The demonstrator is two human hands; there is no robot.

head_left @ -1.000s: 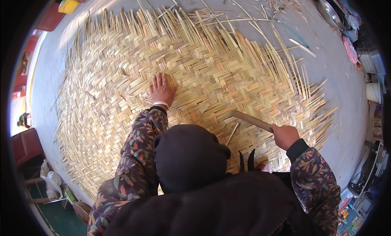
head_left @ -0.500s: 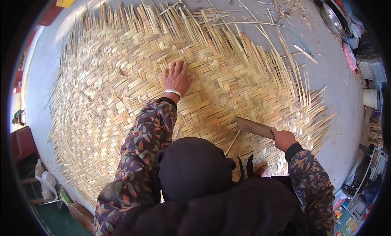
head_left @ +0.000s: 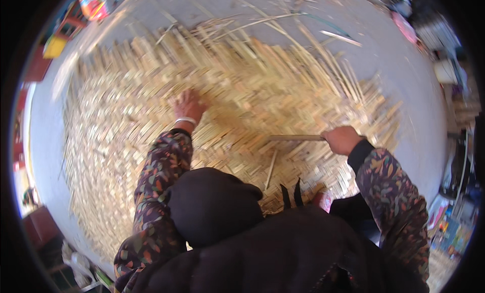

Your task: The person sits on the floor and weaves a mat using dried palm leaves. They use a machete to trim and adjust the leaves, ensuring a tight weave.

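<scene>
Gripping one end of a flat bar (head_left: pixel 295 138) in the right hand (head_left: pixel 343 140), with fingers wrapped round it, over the right half of the woven mat (head_left: pixel 121 111) (cannot tell whether touching). Resting the left hand (head_left: pixel 189 107) apparently on the mat, left of its middle, with fingers blurred but seemingly stretched out, holding nothing. Probably best to work the bar in short, even strokes, steadying the weave with a flat palm out of the bar's path. Aiming the bar's free end toward the mat's middle, with a long axis nearly side to side across the mat.
</scene>
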